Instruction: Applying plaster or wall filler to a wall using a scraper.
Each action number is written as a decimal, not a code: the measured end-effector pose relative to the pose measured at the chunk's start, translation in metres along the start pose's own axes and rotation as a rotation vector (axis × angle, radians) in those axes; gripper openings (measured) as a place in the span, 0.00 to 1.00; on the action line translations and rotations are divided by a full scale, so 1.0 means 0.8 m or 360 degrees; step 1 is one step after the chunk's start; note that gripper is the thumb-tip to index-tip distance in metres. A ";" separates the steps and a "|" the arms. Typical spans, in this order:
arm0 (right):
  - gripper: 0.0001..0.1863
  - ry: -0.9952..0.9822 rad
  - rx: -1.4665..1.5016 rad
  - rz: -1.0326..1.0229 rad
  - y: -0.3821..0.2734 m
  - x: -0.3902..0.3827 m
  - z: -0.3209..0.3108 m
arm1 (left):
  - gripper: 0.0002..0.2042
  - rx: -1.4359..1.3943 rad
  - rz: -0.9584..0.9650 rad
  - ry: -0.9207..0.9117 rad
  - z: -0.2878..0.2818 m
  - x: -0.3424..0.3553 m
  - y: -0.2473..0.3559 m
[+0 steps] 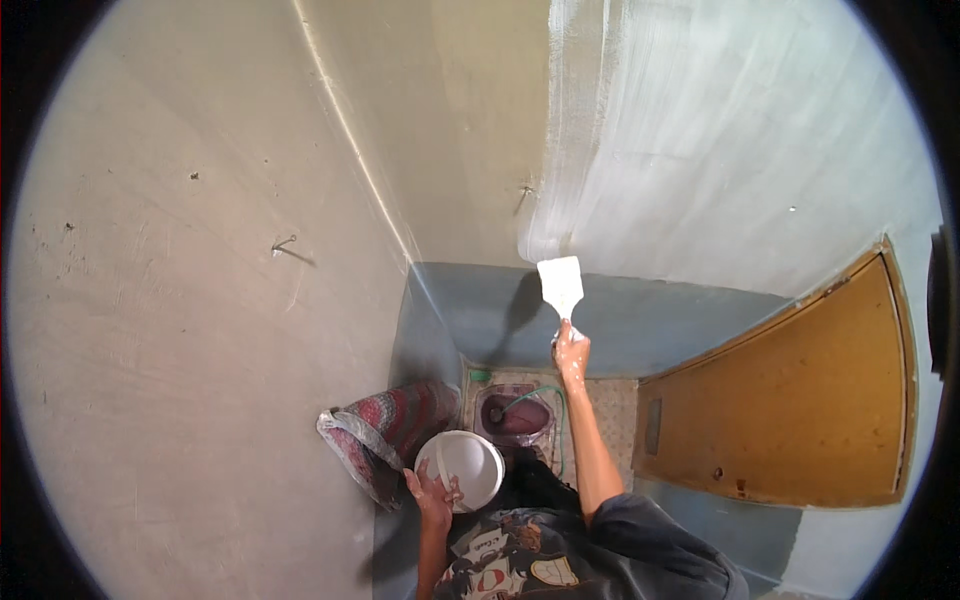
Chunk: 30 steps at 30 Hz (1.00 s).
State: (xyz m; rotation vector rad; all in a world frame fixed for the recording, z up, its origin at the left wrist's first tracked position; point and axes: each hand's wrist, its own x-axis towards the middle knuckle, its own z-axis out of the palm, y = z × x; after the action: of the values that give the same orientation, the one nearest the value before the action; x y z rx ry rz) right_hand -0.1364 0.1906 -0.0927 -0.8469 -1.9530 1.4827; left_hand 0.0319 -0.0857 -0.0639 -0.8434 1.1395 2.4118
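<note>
My right hand (571,352) is closed round the handle of a wide paintbrush (561,283), its white-coated head pointing up. The brush head overlaps the line where the beige upper wall meets the blue-grey lower band. White smears spot my right hand and wrist. Low on the left, my left hand (436,494) grips a white bucket (487,463) at its near side, fingers bent over the handle strap. White liquid is hard to tell apart from the pale inside of the bucket. Fresh white paint (600,190) streaks down the wall above the brush.
A rolled red-and-grey patterned mat or sack (400,420) leans by the left wall. A squat toilet pan (513,414) with a green hose (562,420) lies on the floor. A wooden door (790,390) stands at right. Hooks (287,244) stick out of the walls.
</note>
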 end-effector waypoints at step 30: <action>0.18 -0.0195 0.0807 0.0015 -0.284 0.011 -0.054 | 0.38 -0.0036 0.0000 0.0058 -0.029 -0.004 0.009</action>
State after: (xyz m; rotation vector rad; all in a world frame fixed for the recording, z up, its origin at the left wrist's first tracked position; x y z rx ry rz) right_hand -0.1464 0.1796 0.1378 -0.5482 -1.5372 1.9540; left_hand 0.0389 -0.1084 -0.0688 -0.8978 1.1275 2.4229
